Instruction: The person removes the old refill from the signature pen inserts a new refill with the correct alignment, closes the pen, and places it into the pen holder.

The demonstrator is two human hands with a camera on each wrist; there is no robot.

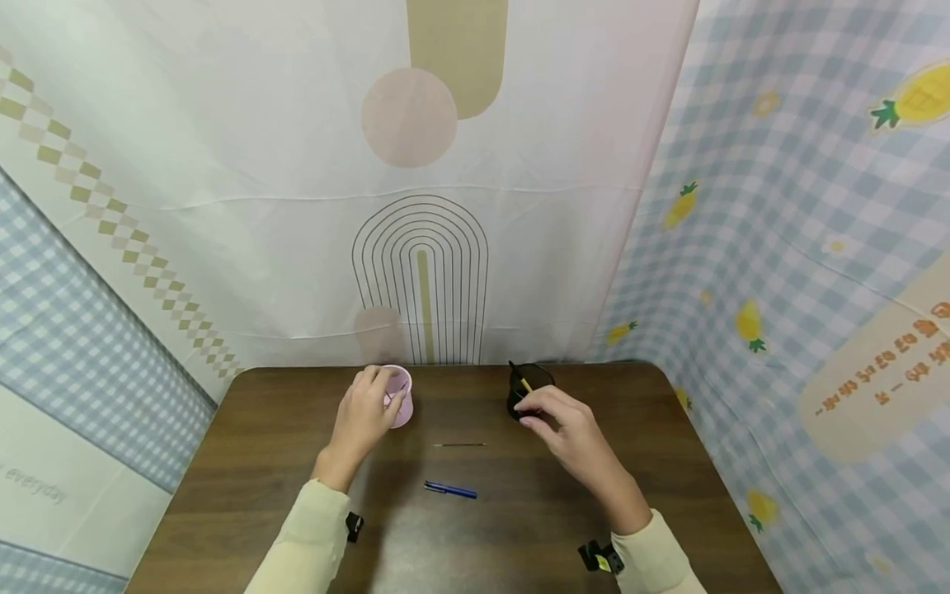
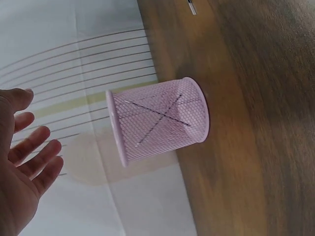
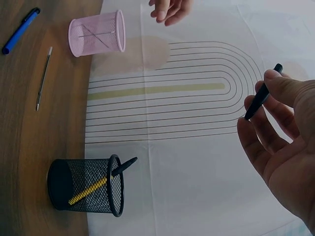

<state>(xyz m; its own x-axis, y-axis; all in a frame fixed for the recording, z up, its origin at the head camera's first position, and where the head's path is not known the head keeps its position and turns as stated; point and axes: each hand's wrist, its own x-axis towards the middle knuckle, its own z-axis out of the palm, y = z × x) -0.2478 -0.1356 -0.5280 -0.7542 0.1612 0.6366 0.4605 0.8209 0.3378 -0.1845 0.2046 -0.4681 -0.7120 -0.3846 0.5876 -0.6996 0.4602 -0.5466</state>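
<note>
My left hand (image 1: 362, 417) is over the pink mesh cup (image 1: 402, 408), its fingers loosely spread and holding nothing; the left wrist view shows a gap between the hand (image 2: 29, 157) and the cup (image 2: 157, 120). Two thin sticks lie crossed inside that cup. Beside the black mesh cup (image 3: 86, 186), my right hand (image 3: 285, 132) pinches a short dark pen-like piece (image 3: 259, 98) between thumb and fingers. A yellow and black pen (image 3: 91, 191) leans inside the black cup, its black end above the rim.
A thin refill-like stick (image 1: 460, 445) lies on the brown table (image 1: 519, 528) between the cups. Nearer the front is a blue pen (image 1: 449, 490). A patterned white cloth (image 1: 297, 272) hangs behind the table, with blue checked cloth (image 1: 712, 247) at the right.
</note>
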